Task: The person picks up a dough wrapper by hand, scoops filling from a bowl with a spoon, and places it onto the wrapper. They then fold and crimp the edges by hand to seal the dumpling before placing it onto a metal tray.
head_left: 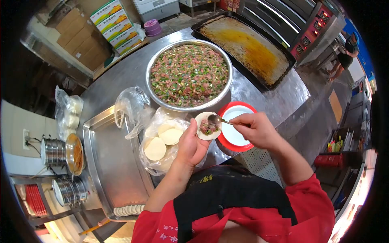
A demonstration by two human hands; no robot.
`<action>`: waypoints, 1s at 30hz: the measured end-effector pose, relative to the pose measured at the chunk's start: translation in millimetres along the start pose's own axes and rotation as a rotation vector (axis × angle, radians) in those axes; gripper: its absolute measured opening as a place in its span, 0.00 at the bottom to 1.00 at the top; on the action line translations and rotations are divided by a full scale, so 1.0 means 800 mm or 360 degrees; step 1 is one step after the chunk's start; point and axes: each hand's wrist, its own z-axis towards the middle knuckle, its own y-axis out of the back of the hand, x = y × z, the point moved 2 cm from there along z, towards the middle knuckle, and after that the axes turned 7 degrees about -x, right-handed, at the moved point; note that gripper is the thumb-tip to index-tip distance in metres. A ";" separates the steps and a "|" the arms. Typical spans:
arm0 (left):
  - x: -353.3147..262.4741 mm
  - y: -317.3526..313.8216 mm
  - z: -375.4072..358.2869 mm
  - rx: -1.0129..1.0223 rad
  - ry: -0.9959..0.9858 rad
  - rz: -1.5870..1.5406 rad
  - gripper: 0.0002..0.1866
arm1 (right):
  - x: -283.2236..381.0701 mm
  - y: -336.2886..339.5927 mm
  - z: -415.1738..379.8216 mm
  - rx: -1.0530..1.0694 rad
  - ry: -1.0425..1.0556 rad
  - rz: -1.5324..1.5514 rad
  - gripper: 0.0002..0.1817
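On the fingers of my left hand (192,146) lies a round dumpling wrapper (216,134), its thumb along the left edge. A mound of meat filling (207,126) sits on the wrapper. My right hand (256,128) grips a metal spoon (215,118), whose bowl touches the filling. Just beyond my hands stands a big steel bowl (149,87) heaped with pink meat and chopped greens. Stacks of wrappers (155,149) rest in an open plastic bag (150,164) left of my left hand. Under my right hand is a red-rimmed white bowl (239,108).
A steel tray (117,162) on the left holds a row of folded dumplings (129,210) at its near end. A dark baking pan (243,44) with yellow-orange residue lies back right. Bagged dough-coloured rounds (72,117) sit far left. Another person (348,52) is at the far right.
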 end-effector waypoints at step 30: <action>0.036 -0.006 0.010 -0.0034 0.0247 -0.0003 0.28 | -0.041 0.018 -0.077 -0.0553 -0.0185 0.0014 0.09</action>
